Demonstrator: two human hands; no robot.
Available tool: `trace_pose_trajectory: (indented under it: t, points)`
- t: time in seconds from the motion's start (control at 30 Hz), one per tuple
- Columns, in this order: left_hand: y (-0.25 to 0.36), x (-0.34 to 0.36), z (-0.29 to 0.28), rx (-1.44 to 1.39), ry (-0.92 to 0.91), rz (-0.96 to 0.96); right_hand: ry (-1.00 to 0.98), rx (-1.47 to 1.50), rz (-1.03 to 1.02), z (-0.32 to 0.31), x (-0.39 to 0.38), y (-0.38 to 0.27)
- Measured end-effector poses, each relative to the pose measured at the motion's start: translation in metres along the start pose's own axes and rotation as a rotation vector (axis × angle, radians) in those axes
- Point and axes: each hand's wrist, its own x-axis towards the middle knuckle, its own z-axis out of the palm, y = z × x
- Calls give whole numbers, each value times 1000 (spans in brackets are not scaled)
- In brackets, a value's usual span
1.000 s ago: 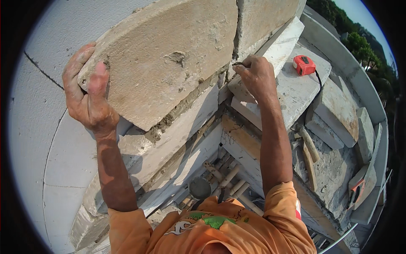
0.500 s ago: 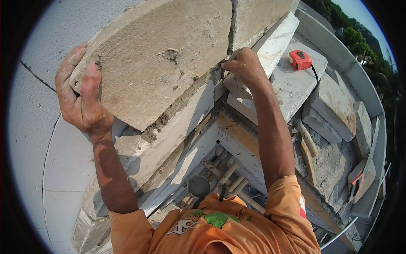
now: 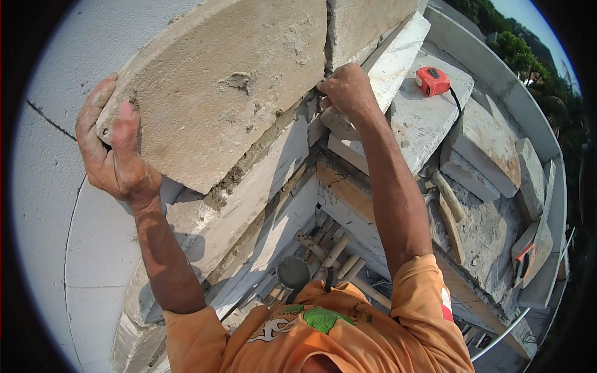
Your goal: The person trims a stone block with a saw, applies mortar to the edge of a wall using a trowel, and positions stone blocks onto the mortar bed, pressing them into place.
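Note:
A large pale concrete block [image 3: 211,93] rests on a mortar bed [image 3: 249,158] along the top of a block wall [image 3: 267,183]. My left hand [image 3: 118,149] is wrapped round its left end, thumb on the near face and fingers over the far edge. At the block's other end, a narrow upright joint parts it from a neighbouring block [image 3: 370,28]. Low on that joint, my right hand [image 3: 349,90] is closed, its curled fingertips against the gap. Whatever those fingers may hold is hidden.
A red tape measure [image 3: 433,81] lies on a flat slab [image 3: 429,118] to the right. Beyond are stacked block pieces [image 3: 488,146], wooden tool handles [image 3: 449,196] and a handsaw [image 3: 527,258]. Down inside the corner are a bucket [image 3: 292,272] and scaffold poles [image 3: 336,255].
The whole view has shifted slightly, moving most things a little left. Both hands keep nearly the same places on the block and at the joint.

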Motion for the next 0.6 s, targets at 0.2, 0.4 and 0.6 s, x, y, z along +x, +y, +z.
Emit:
trace_pose_trajectory:
  t: [0.2,0.4,0.6]
  points:
    - [0,0,-3,40,-18,-18,-33,41,36,1,-3,-4]
    - [0,0,-2,25,-12,-31,-125,602,191,-7,-2,-1]
    - [-3,2,-2,11,-29,13,-144,416,259,-16,3,-12]
